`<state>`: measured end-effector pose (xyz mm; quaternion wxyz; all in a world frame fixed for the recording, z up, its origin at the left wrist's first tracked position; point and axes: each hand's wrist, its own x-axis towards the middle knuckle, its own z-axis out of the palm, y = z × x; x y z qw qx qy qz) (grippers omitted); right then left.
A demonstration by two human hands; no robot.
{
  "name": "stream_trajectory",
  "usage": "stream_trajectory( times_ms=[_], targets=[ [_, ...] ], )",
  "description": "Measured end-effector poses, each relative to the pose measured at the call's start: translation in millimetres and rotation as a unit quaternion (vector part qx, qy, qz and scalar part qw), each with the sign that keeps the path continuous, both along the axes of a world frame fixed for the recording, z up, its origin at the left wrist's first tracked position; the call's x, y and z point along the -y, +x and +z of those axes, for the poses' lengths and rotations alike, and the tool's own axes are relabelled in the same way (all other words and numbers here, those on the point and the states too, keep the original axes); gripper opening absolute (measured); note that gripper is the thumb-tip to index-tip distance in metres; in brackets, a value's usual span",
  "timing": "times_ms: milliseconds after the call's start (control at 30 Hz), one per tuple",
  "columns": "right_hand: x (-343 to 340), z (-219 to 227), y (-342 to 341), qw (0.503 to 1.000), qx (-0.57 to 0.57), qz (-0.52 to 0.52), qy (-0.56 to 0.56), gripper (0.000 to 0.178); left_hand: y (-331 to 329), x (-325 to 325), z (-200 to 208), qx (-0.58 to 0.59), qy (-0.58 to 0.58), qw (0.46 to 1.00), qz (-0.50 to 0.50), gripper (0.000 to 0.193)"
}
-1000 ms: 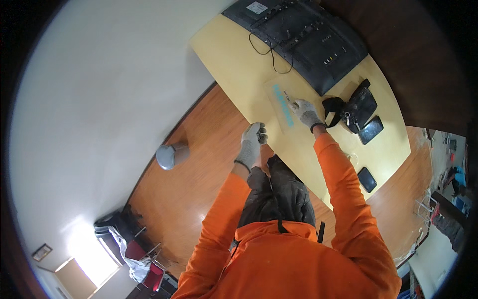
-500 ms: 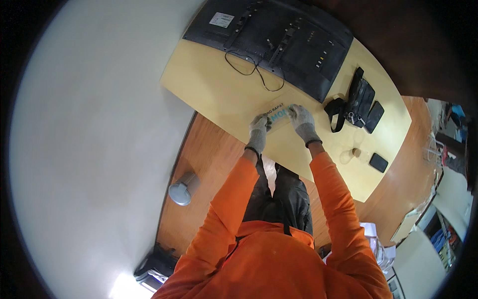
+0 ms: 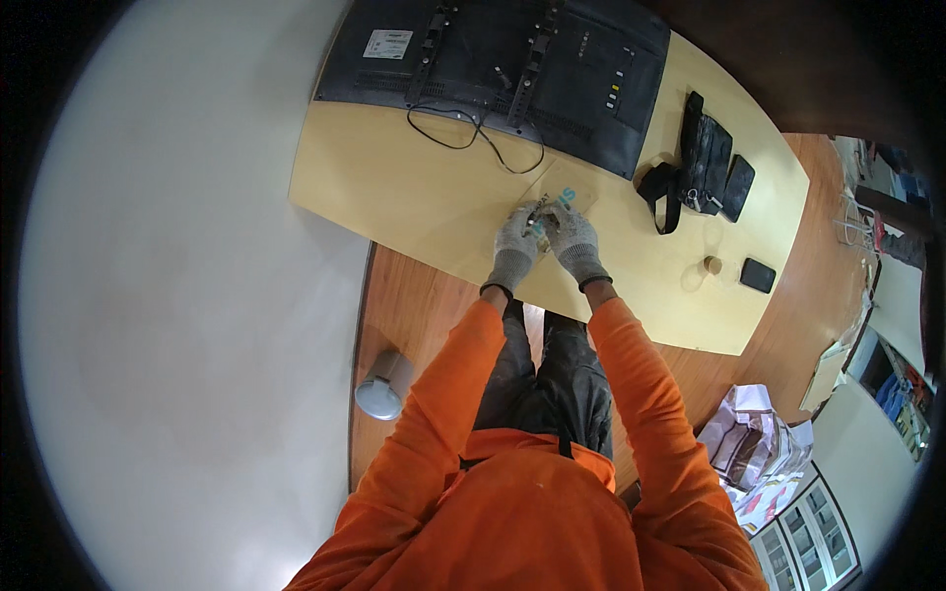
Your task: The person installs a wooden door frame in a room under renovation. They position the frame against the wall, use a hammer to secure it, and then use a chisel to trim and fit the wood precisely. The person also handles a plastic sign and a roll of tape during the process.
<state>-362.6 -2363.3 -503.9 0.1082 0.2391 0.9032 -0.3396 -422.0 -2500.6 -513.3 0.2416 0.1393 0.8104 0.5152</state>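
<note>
A clear flat sign with teal and dark lettering lies on the pale wooden table, partly covered by my hands. My left hand, in a grey knit glove, is at the sign's left side with its fingers bent closed. A small dark-and-light bit shows at its fingertips, too small to name. My right hand, gloved alike, rests over the sign's middle. Its fingers are curled inward and nearly touch the left ones. What lies between the two hands is mostly hidden.
Beyond my hands a large flat-screen television lies face down, its black cable looped on the table. To the right are a black bag, a dark phone and a small round brown piece. A bin stands on the floor.
My hands have come together from the sign's two ends to its middle. The sign is now turned more steeply, its far end pointing up and right. The whole view has shifted slightly.
</note>
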Motion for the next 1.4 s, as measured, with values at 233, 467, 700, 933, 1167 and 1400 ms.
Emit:
stream_trajectory(
  times_ms=[233,467,700,933,1167,1400],
  targets=[
    [11.3,10.0,18.0,0.991,-0.073,-0.108,-0.029,0.034,-3.9,13.0,-2.5,0.004,-0.010,1.000,-0.015,0.041],
    [51.9,0.3,82.1,0.971,0.005,-0.239,0.016,0.031,16.3,38.7,-12.2,-0.151,-0.162,0.971,-0.086,0.041],
    [55.0,-10.3,49.1,0.965,-0.068,-0.255,-0.001,0.023,13.4,35.7,-27.4,-0.135,-0.196,0.960,-0.144,0.044],
    [45.4,-4.6,11.8,0.957,-0.110,-0.257,-0.073,0.029,-5.8,25.5,-15.5,-0.111,-0.114,0.983,-0.093,0.047],
    [41.3,2.6,107.1,0.940,-0.114,-0.253,-0.200,0.036,15.6,61.0,25.7,-0.083,-0.056,0.989,-0.104,0.039],
    [27.7,60.6,325.8,0.952,0.071,-0.265,-0.139,0.047,66.4,121.3,26.4,-0.116,-0.111,0.974,-0.158,0.036]
  ],
)
